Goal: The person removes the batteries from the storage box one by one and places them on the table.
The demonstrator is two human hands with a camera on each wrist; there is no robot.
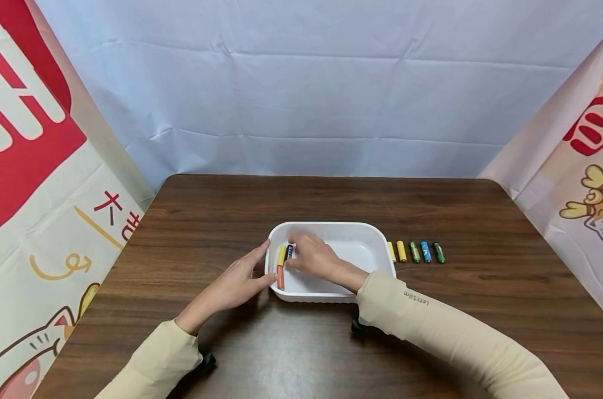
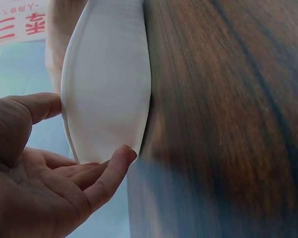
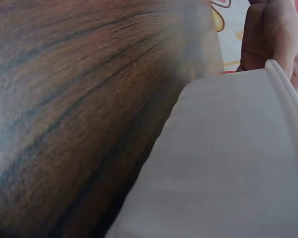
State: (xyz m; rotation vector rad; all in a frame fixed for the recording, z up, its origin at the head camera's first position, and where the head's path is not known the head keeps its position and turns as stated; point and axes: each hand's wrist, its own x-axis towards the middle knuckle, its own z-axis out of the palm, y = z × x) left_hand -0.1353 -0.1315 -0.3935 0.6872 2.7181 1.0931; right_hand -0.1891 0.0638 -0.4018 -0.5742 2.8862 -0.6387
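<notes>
A white tray (image 1: pixel 326 297) stands on the table. At its left end lie a yellow battery (image 1: pixel 281 255) and an orange battery (image 1: pixel 280 278), end to end. Beside the yellow one is a dark blue battery (image 1: pixel 289 252), which my right hand (image 1: pixel 313 256) holds between thumb and fingers; that hand is blurred. My left hand (image 1: pixel 236 281) rests against the tray's left end, thumb at the rim and fingers extended along the outside. The left wrist view shows these fingers (image 2: pixel 111 176) touching the tray wall (image 2: pixel 109 74). The right wrist camera sees only the tray's outer side (image 3: pixel 223 163) and the left hand (image 3: pixel 275 39).
Several batteries stand in a row on the brown table (image 1: pixel 221 210) just right of the tray: yellow ones (image 1: pixel 402 251), a green one (image 1: pixel 414 252), a blue one (image 1: pixel 426 251) and a dark green one (image 1: pixel 438 252). A pale cloth (image 1: pixel 306 100) hangs behind the table.
</notes>
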